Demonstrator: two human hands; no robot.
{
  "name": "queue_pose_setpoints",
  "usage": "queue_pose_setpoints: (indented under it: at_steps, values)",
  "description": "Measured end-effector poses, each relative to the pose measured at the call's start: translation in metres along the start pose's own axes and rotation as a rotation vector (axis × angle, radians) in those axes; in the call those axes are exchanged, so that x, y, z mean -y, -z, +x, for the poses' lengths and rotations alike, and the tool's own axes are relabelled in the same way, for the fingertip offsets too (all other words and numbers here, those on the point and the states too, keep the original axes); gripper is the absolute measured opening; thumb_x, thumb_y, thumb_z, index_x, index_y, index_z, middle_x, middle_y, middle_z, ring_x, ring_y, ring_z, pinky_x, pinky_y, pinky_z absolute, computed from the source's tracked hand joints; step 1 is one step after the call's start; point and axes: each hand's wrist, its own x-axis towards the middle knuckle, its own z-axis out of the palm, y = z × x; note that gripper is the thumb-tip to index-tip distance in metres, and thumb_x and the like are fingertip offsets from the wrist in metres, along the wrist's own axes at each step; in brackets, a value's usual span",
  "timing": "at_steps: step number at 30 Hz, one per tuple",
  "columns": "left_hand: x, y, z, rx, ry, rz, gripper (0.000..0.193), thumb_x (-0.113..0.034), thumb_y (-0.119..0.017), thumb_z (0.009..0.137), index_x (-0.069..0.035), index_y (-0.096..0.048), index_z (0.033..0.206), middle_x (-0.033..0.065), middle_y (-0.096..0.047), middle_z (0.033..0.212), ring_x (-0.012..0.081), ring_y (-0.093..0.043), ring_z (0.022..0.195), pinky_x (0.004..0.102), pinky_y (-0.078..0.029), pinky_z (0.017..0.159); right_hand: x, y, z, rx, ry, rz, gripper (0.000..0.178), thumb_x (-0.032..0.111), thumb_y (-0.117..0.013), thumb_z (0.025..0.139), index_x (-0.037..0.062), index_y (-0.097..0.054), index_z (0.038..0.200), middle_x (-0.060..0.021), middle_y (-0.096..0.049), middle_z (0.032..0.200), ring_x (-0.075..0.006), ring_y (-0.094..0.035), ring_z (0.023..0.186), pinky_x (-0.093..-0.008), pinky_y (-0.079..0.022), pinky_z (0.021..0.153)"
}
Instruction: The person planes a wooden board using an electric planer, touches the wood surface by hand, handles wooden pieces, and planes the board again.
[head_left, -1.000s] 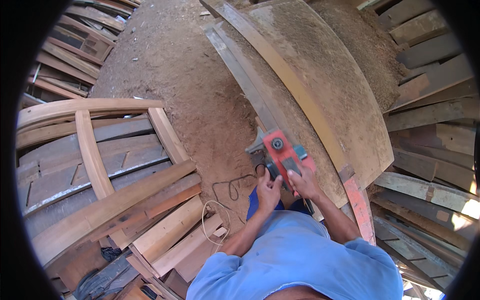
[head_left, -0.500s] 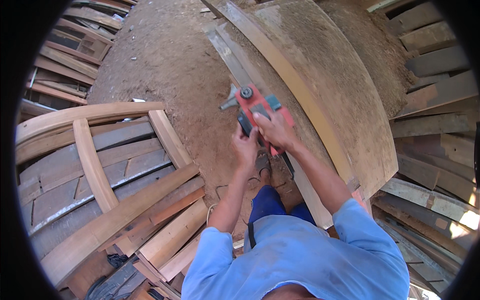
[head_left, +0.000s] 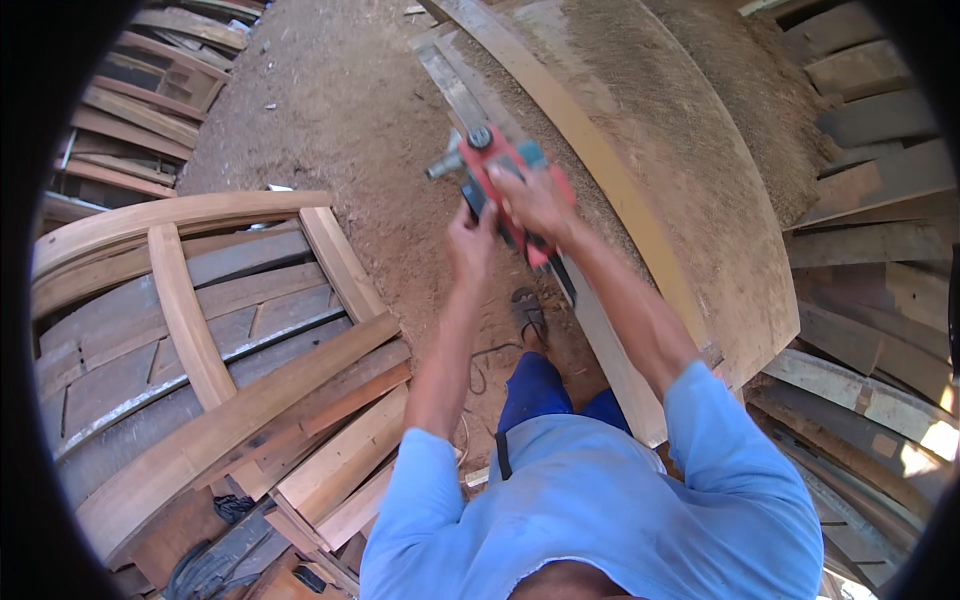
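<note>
A red and black electric hand planer [head_left: 508, 192], with a dark knob at its front and a grey spout on its left side, rests on a long wooden plank [head_left: 612, 358]. My right hand [head_left: 538, 205] is wrapped around its top handle. My left hand [head_left: 472, 240] is closed against the black part on the planer's left side. Bare wood of the plank shows both ahead of the tool and behind it. The planer and my hands hide the plank's middle.
Right of the plank lies a long yellowish board [head_left: 590, 150] on a large wooden panel [head_left: 740, 290]. A pale wooden frame [head_left: 190, 320] sits over stacked timber at left. More timber [head_left: 870, 300] lines the right side. A cable [head_left: 478, 372] lies on the dirt floor [head_left: 330, 120].
Both my hands and the planer have slid forward along the plank, away from my body and slightly left. My arms are stretched farther out.
</note>
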Motion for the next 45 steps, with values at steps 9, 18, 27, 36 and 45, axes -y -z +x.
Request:
queue_pose_setpoints:
  at_steps: [9,18,27,36,45]
  values:
    - [0.040,-0.037,-0.286,0.171,0.213,0.129,0.051,-0.011,-0.071,0.095,-0.003,-0.057,0.143,0.0033,-0.065,0.098,0.0091,-0.062,0.087,0.0244,-0.051,0.076,-0.094,0.055,-0.279,0.079,-0.282,0.078,0.054,0.052,-0.061,0.094,-0.0012,-0.063,0.099,-0.0101,-0.064,0.074,-0.0188,-0.064,0.067,-0.0355,-0.051,0.062]
    - [0.045,-0.032,-0.211,0.080,0.183,-0.089,0.054,-0.011,-0.075,0.094,-0.002,-0.056,0.144,0.0085,-0.062,0.106,0.0149,-0.068,0.100,0.0289,-0.056,0.086,-0.071,0.037,-0.201,0.056,-0.174,-0.003,0.057,0.052,-0.061,0.094,-0.0047,-0.065,0.100,-0.0185,-0.065,0.081,-0.0255,-0.066,0.080,-0.0408,-0.052,0.073]
    - [-0.007,-0.013,-0.013,0.062,0.070,-0.198,0.044,-0.006,-0.064,0.102,0.003,-0.055,0.143,0.0055,-0.070,0.117,0.0101,-0.066,0.099,0.0264,-0.054,0.086,0.000,0.008,-0.013,-0.020,0.003,-0.015,0.046,0.046,-0.053,0.101,0.0039,-0.061,0.084,-0.0024,-0.057,0.063,-0.0137,-0.055,0.055,-0.0338,-0.044,0.053]
    - [-0.034,0.017,0.183,-0.031,0.046,0.131,0.030,-0.021,-0.074,0.097,-0.001,-0.072,0.119,0.0011,-0.073,0.093,0.0075,-0.062,0.078,0.0268,-0.052,0.073,0.050,-0.012,0.158,-0.089,0.048,-0.091,0.061,0.057,-0.056,0.098,0.0013,-0.067,0.076,-0.0054,-0.063,0.065,-0.0161,-0.060,0.058,-0.0356,-0.047,0.056]
    - [0.009,-0.001,-0.002,0.092,0.009,-0.139,0.033,-0.016,-0.069,0.099,0.000,-0.068,0.128,0.0026,-0.074,0.100,0.0080,-0.063,0.086,0.0273,-0.054,0.076,0.008,0.011,-0.028,0.026,-0.046,0.004,0.051,0.051,-0.055,0.100,0.0046,-0.065,0.082,-0.0015,-0.060,0.064,-0.0118,-0.058,0.055,-0.0317,-0.045,0.053]
